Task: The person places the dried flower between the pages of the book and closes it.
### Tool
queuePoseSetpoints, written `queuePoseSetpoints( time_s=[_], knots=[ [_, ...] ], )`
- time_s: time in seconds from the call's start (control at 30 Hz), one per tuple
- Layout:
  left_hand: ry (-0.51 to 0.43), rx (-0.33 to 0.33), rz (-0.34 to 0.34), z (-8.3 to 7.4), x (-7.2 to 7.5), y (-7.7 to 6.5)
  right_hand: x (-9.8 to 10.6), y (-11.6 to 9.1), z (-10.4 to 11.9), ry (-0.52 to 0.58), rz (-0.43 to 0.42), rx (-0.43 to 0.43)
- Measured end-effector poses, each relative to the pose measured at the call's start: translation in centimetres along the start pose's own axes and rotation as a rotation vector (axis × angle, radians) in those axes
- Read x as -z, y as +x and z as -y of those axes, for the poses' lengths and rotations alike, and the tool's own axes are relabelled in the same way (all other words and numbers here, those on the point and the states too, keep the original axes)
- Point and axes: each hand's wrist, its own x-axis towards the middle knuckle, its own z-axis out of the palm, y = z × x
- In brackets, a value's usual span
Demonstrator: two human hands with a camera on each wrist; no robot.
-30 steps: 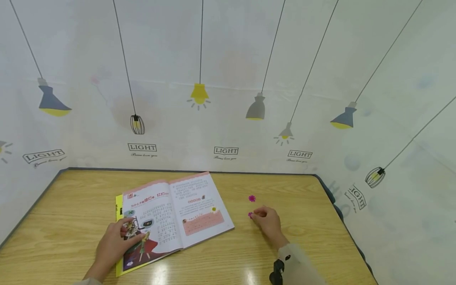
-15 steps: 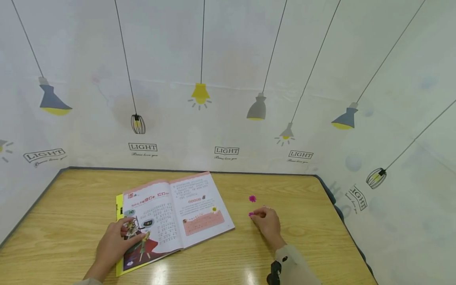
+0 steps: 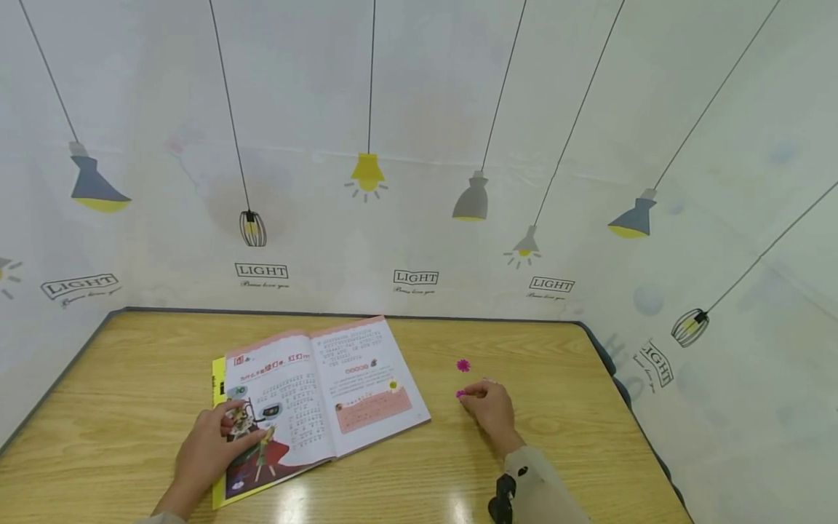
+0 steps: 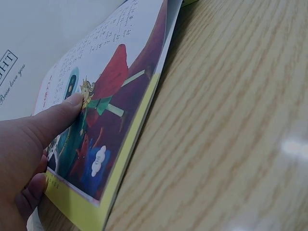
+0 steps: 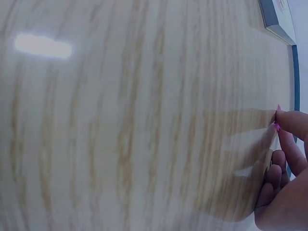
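An open picture book (image 3: 366, 371) lies slightly turned on the wooden table. My left hand (image 3: 208, 445) grips its left edge; in the left wrist view the thumb (image 4: 62, 113) presses on the illustrated page, with the other fingers curled at the yellow-bordered edge. To the right of the book, my right hand (image 3: 494, 413) pinches a small magenta flower (image 3: 460, 394) between thumb and forefinger, low at the tabletop. Most of that flower is hidden by the fingertips; bits of pink (image 5: 277, 127) show around them in the right wrist view. A second magenta flower (image 3: 463, 365) lies just beyond the hand.
The wooden table (image 3: 556, 356) has a dark edge strip along its back and sides. Pale walls (image 3: 419, 87) printed with hanging lamps and "LIGHT" labels stand behind it and at both sides. A dark strapped object (image 3: 503, 498) sits at the right sleeve.
My right wrist and sleeve have shifted slightly to the left, fingertips staying at the same flower. The left hand and the book have not moved.
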Motion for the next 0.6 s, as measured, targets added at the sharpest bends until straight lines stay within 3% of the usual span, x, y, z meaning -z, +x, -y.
queuePoseSetpoints(
  time_s=[0.6],
  knots=[
    [0.007, -0.002, -0.001, 0.06, -0.09, -0.02, -0.13, 0.25, -0.15, 0.002, 0.005, 0.004]
  ],
)
